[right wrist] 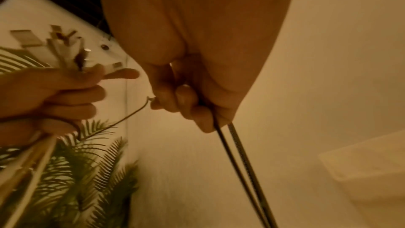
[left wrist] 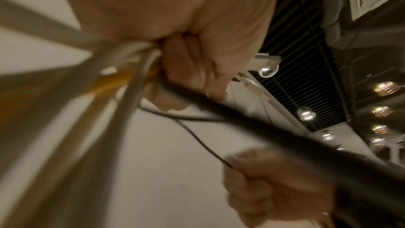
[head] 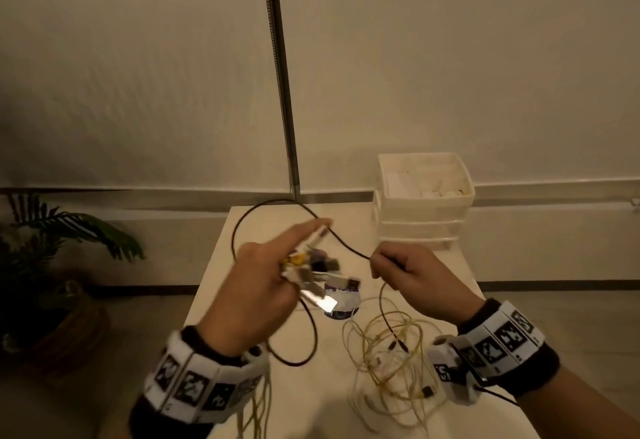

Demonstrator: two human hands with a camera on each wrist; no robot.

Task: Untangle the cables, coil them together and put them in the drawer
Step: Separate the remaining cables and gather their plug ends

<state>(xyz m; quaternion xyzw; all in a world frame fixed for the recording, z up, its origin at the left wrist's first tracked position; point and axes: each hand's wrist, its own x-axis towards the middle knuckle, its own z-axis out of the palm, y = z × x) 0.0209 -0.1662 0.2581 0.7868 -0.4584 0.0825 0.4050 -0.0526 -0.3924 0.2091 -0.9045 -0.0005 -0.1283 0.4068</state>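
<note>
Left hand [head: 256,286] grips a bunch of cable ends: connector plugs [head: 311,265] fan out past the knuckles, index finger extended along one of them, the other fingers curled round the bundle. In the left wrist view pale and yellow strands run down from this fist. Right hand [head: 412,276] is closed on the black cable [head: 304,210], pinching it near the fingertips; the right wrist view shows the cord passing through the curled fingers and out below the palm.

The black cable arches from the right hand up toward the table's far edge, loops round and comes back to the left hand. A second black loop hangs below the left hand, over the table's [head: 346,414] left edge area.

Tangle of yellow and white cables [head: 391,362] lies on the table near its right front corner, just beside the right wrist. Some strands trail off the front edge under the left wrist. Loose plugs show within the heap.

Drawer unit [head: 422,203], white plastic, stands at the table's far right corner; top tray open upward with pale items inside. Whether any drawer front is pulled out, cannot tell.

Progress, as judged: early to middle. Ends appear gathered in one hand and the black cable is being drawn clear, but the pale heap looks knotted, nothing is coiled, nothing is in the drawer.
</note>
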